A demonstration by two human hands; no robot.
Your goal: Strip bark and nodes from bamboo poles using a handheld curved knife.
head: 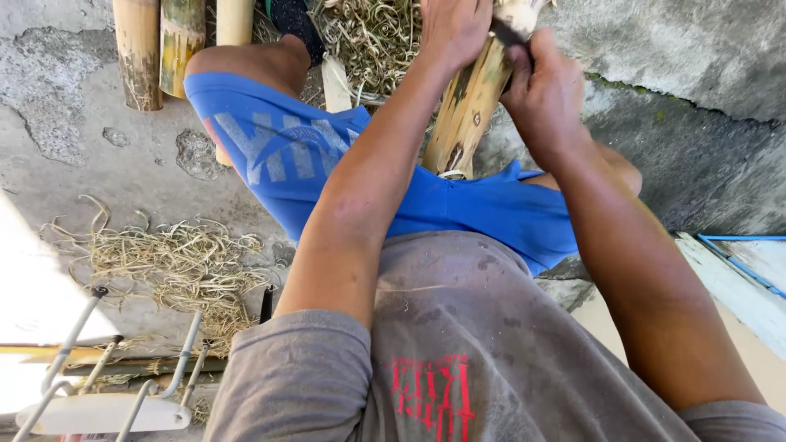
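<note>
A yellow-green bamboo pole (471, 102) leans between my knees, its lower cut end near my blue shorts (295, 151). My left hand (453, 29) grips the pole near the top of the view. My right hand (544, 90) is closed on a dark handle (509, 34), probably a knife, pressed against the pole's upper part. The blade itself is hidden.
Several bamboo poles (160, 49) stand at the top left. Piles of bamboo shavings (176, 266) lie on the concrete floor at left and beyond my knees (368, 33). A white metal rack (106, 385) sits at the bottom left, a blue-edged board (741, 266) at right.
</note>
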